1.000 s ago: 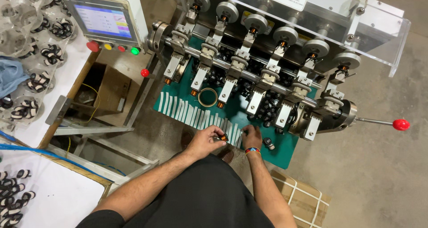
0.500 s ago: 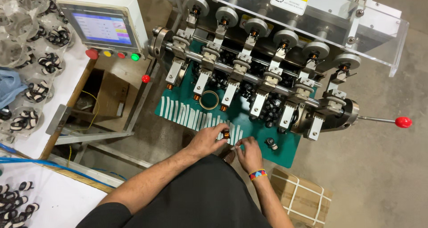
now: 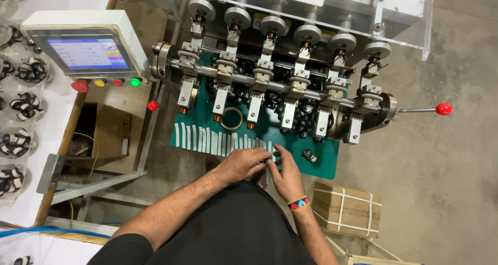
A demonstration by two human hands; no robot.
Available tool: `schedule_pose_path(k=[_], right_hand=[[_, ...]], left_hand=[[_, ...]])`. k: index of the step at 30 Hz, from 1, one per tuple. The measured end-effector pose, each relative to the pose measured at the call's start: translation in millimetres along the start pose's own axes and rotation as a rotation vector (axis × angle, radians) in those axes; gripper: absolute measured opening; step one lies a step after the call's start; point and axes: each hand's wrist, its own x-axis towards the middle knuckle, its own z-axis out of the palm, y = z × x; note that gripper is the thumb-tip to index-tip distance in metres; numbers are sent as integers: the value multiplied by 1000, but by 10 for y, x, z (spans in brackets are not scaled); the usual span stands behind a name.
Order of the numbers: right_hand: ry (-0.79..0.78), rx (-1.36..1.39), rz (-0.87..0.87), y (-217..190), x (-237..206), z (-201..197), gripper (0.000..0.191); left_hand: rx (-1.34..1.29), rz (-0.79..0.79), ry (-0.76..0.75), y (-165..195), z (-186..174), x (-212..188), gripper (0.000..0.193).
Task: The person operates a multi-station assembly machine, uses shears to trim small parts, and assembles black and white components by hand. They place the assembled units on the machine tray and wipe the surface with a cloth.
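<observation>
Small part: I am pinching it between both hands at the near edge of the green mat, too small to identify. Left hand is closing on it from the left, right hand from the right, fingertips meeting. Beyond: white strips, tape ring, winding machine. Leftward: touchscreen.

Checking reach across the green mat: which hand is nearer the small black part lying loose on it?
Right. The right hand is just left of and below the small black part on the green mat; the left hand lies farther left, beyond the right.
</observation>
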Motion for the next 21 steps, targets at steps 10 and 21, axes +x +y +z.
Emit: schedule_pose_path(k=[10,21], right_hand=[[-9,160,104,30,-258,105,15],[222,-492,-308,-414,-123,81,13]], left_hand=[[-586,-521,18,-450,114,-77,41],[-1207,-797,-315,-669,275,-219,46]])
